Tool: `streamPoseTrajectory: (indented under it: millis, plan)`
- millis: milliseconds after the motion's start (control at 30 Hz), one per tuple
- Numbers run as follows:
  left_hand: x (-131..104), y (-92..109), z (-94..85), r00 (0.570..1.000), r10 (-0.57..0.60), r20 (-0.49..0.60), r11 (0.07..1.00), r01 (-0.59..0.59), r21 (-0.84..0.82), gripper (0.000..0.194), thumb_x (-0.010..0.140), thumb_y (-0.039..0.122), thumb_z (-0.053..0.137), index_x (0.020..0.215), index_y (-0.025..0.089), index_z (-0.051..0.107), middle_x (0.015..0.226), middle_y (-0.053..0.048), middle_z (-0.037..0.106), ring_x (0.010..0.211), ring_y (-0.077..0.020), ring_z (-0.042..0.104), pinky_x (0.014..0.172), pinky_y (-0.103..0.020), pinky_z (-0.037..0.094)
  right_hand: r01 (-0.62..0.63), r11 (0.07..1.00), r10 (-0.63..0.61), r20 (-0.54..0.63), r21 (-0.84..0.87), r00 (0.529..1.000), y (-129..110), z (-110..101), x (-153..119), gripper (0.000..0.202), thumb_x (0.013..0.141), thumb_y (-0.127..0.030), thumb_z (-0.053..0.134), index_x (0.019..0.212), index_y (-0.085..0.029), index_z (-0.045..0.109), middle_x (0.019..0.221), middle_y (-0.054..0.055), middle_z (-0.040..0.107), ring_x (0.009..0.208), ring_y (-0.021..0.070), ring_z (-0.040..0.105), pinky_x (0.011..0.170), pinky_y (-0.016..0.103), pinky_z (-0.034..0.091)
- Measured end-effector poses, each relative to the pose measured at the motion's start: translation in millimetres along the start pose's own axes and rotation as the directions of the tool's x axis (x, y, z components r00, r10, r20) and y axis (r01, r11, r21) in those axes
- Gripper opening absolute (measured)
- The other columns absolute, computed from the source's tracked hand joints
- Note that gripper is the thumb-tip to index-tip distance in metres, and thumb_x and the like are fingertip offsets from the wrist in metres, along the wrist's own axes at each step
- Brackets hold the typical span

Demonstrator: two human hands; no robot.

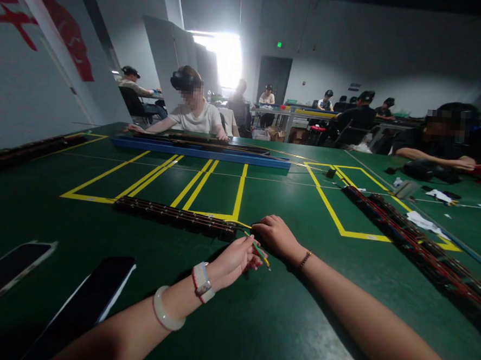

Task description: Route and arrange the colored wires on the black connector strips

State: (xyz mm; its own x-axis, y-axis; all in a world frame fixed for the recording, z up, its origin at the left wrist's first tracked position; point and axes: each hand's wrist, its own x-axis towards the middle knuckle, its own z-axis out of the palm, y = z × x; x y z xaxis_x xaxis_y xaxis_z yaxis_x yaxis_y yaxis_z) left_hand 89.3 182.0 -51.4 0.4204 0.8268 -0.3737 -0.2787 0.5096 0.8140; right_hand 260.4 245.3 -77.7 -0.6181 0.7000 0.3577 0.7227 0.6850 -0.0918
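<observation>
My left hand (235,261), with a watch and a pale bangle on its wrist, pinches a yellow-green wire (261,252); the wire's bare tip points down to the right. Just beyond it, my right hand (273,233) is closed at a yellow wire (242,224) near the right end of a long dark strip assembly (177,217). The right fingertips are partly hidden, so what they grip is hard to make out. The strip lies on the green table (297,314) along the near edge of a yellow tape outline.
Two dark flat devices (95,290) lie at the near left. A blue tray (201,151) with long strips is at the far side, by a person in a pale shirt. Wired strips (416,234) and white scraps (425,221) lie at right; another person sits beyond.
</observation>
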Motion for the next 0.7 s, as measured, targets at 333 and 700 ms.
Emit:
streamPoseTrajectory:
  millis: [333,700]
  plan:
    - [0.0,17.6,-15.6,0.952,0.292,-0.094,0.554,-0.088,0.828,0.024,0.087,0.029,0.05,0.066,0.017,0.048,0.046,0.002,0.041,0.042,-0.0114,0.042,0.05,-0.022,0.03,-0.022,1.0,0.022,-0.034,0.002,0.999,0.8,1.3,0.9,0.027,0.095,-0.027,0.044,0.107,-0.019,0.066,0.091,0.008,0.06,0.086,0.0173,0.049,0.079,0.03,0.036]
    - [-2.8,2.6,-10.2,0.863,0.502,0.058,0.4,-0.291,0.869,0.028,0.081,0.037,0.059,0.062,0.018,0.051,0.055,-0.001,0.037,0.066,-0.0205,0.053,0.07,-0.028,0.036,-0.079,0.987,0.082,-0.011,0.138,0.997,-1.1,-3.5,4.5,0.034,0.093,-0.039,0.048,0.115,-0.017,0.061,0.1,0.009,0.06,0.094,0.0185,0.051,0.085,0.033,0.037]
